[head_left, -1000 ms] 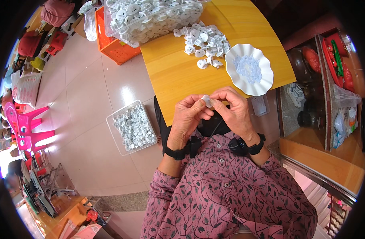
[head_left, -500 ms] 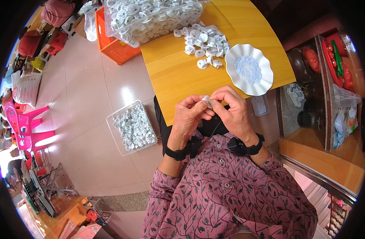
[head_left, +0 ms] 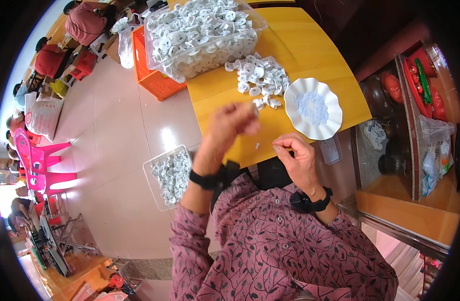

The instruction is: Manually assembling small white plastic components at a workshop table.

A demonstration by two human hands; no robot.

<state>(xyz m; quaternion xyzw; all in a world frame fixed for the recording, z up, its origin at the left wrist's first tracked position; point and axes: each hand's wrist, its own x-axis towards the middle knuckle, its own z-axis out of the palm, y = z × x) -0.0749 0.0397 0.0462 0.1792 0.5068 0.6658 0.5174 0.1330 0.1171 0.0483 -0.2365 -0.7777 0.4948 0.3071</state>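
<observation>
My left hand is raised over the yellow table, smeared by motion, close to a loose pile of small white plastic parts with round discs. Whether it holds one of them cannot be made out. Near the table's front edge, my right hand has thumb and forefinger drawn together in a pinch; anything between them is too small to name. A white scalloped dish stands just beyond this hand, with small pale bluish pieces in it. One tiny white piece lies on the table between my hands.
A clear bin heaped with white parts stands at the far left of the table, beside an orange crate. On the floor at left is a clear tub of similar parts. Shelves stand at right, a pink stool far left.
My hands, together at a small white part before, are now apart. The left has moved left and slightly up; the right has dropped a little toward me. The whole view has shifted slightly.
</observation>
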